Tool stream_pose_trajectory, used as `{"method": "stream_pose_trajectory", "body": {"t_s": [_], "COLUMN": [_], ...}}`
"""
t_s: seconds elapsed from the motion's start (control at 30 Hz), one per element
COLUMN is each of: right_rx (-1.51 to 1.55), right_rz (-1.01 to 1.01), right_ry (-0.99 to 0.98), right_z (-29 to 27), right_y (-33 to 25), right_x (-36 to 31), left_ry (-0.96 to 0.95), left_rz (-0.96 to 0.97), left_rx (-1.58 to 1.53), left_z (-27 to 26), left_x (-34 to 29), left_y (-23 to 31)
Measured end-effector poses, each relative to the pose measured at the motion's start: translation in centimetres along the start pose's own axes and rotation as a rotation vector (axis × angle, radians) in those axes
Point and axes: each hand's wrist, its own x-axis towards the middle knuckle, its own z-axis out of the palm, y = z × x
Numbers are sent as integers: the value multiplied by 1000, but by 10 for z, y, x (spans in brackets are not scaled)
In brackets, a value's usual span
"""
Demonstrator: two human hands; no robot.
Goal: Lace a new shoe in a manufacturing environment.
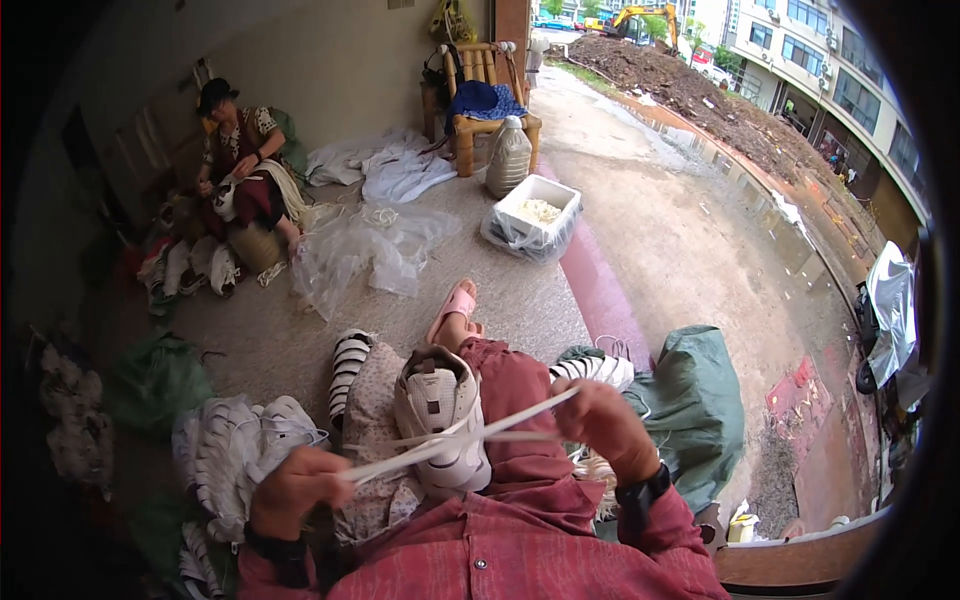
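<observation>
Stretching a white lace (520,417) taut over a white sneaker (437,412) on the lap (512,382) at the view's seven o'clock, the left hand (298,490), at the shoe's eight o'clock, and right hand (608,428), at three, each grip pinched on lace, should pull evenly, keeping strands flat.

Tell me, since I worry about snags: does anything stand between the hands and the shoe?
Only the lace, held taut from left hand to right hand, crosses in front of the shoe. Nothing else visible is in the way.
</observation>
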Motion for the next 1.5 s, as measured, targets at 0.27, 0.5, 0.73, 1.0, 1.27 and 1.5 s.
{"method": "stream_pose_trajectory", "body": {"t_s": [0.27,0.5,0.73,1.0,1.27,1.5], "right_rx": [759,724,411,439,-610,-628], "right_rz": [-214,-399,-322,-680,-297,-188], "right_ry": [160,455,756,1403,689,249], "right_z": [-89,-226,-384,-440,-171,-39], "right_y": [-7,-36,-66,-115,4,96], "right_x": [-50,-115,-271,-316,-36,72], "left_ry": [464,729,1355,1429,680,546], "left_rz": [525,544,211,349,115,296], "left_rx": [-1356,-1341,-1050,-977,-249,474], "left_z": [-34,-101,-130,-134,-33,5], "left_x": [-58,-88,-130,-101,54,129], "left_y": [-49,-114,-172,-135,-73,-82]}}
